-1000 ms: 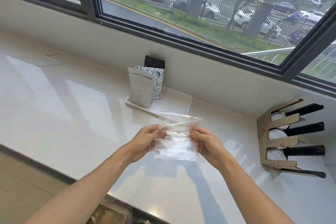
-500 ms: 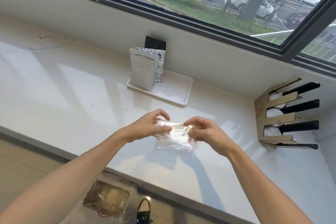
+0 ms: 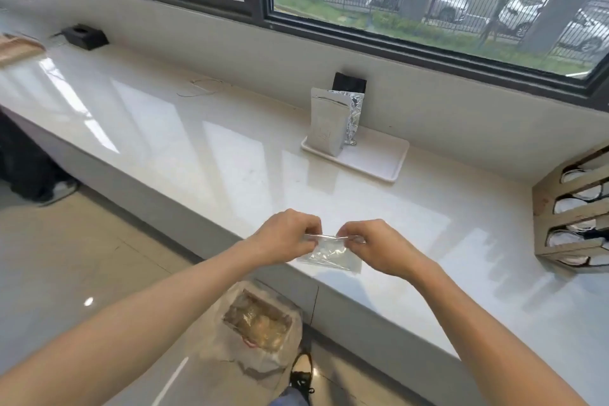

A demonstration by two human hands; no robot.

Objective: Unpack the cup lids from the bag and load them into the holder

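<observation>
Both hands meet over the near edge of the counter [image 3: 204, 155], close together, a small clear bag [image 3: 331, 254] between them.

Left hand [image 3: 286, 236]: fingers curled, pinching the bag's top edge at its left end. Right hand [image 3: 375, 245]: fingers curled the same way, pinching the top edge at its right end. The strip of top edge between the two pinches looks taut and thin. The rest of the bag hangs below and between the hands, crumpled, its lower corner over the counter's front edge. Cannot tell whether it touches the counter. Contents of the bag: cannot tell; plastic looks flat and see-through.

Holder [image 3: 566, 208]: wooden rack at the right edge of the counter against the wall, well apart from the hands. Its slots, stacked one over another, show pale round lids [image 3: 566, 204] with dark parts behind them.

Further back on the counter, a white tray [image 3: 372, 161] near the wall. On its left end stand a pale pouch [image 3: 328, 123], a foil pouch [image 3: 355, 115] just behind it, and a black one [image 3: 349, 82] against the wall.

Far left on the counter: a small black box [image 3: 85, 36]. A thin loose wire [image 3: 204, 87] lies near the wall.

On the floor below the hands: a plastic-wrapped bin [image 3: 258, 326] with brownish contents. A dark shoe [image 3: 301, 372] just beside it.
</observation>
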